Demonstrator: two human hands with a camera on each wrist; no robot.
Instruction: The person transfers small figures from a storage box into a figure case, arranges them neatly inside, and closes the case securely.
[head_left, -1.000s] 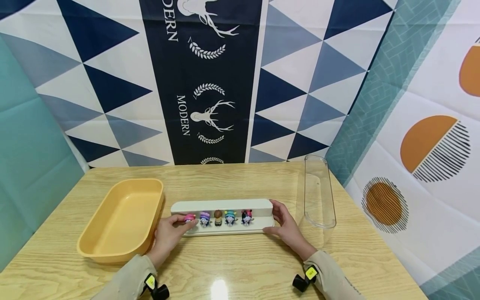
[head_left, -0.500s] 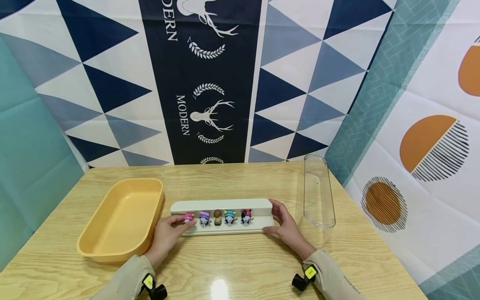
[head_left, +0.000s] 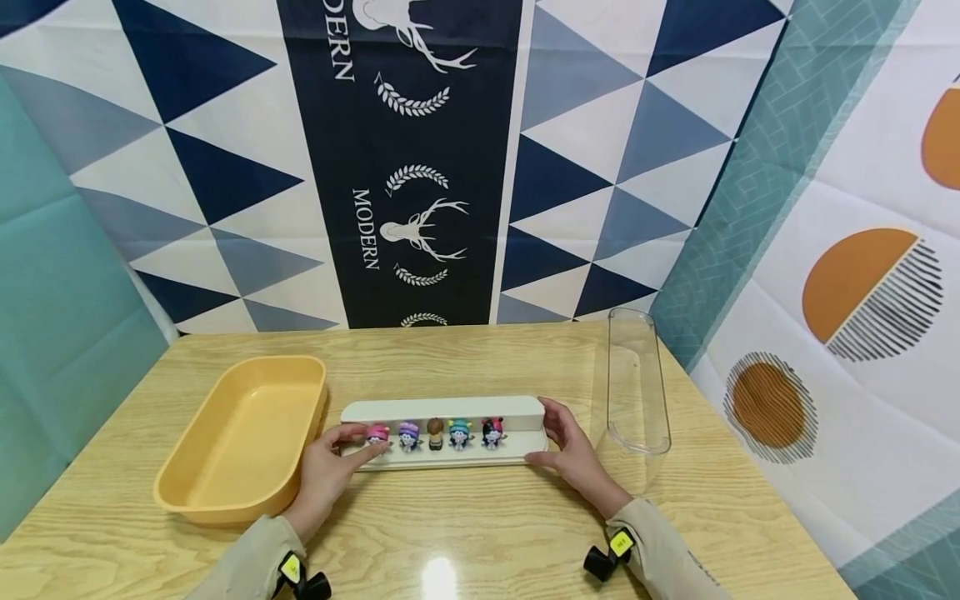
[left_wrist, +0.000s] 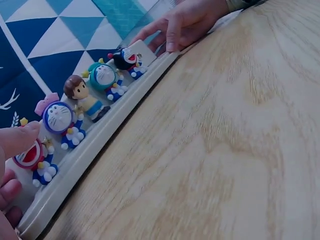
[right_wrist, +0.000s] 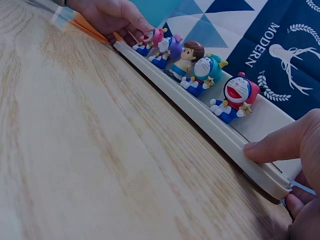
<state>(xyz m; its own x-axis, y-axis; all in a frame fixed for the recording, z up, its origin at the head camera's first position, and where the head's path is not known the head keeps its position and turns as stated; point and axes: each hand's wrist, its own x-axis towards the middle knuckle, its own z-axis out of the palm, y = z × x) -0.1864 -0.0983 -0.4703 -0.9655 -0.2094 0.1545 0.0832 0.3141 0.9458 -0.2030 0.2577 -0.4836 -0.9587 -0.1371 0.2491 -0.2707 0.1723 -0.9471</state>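
A long white stepped display base [head_left: 442,461] lies on the table, with several small cartoon figurines in a row on its lower step. At its left end my left hand [head_left: 324,468] pinches the pink-hatted figurine [head_left: 377,437], thumb in front and index finger at its side. Beside that stand a purple-hatted figurine [head_left: 408,436], a brown-haired boy figurine [head_left: 435,433], a teal-hatted figurine [head_left: 460,434] and a red-and-black-hatted figurine [head_left: 492,432]. My right hand [head_left: 576,462] grips the base's right end, thumb [right_wrist: 265,148] on the front rim, other fingers partly hidden behind.
A yellow plastic basin [head_left: 240,442] stands left of the base, close to my left forearm. On the right lies a clear plastic cover [head_left: 637,392]. The wooden table [head_left: 480,533] meets a patterned cloth backdrop [head_left: 420,167] at the back.
My left hand has shifted slightly left, and its index finger sits a little higher, showing more of the pink-hatted figurine. My right hand keeps its place on the base.
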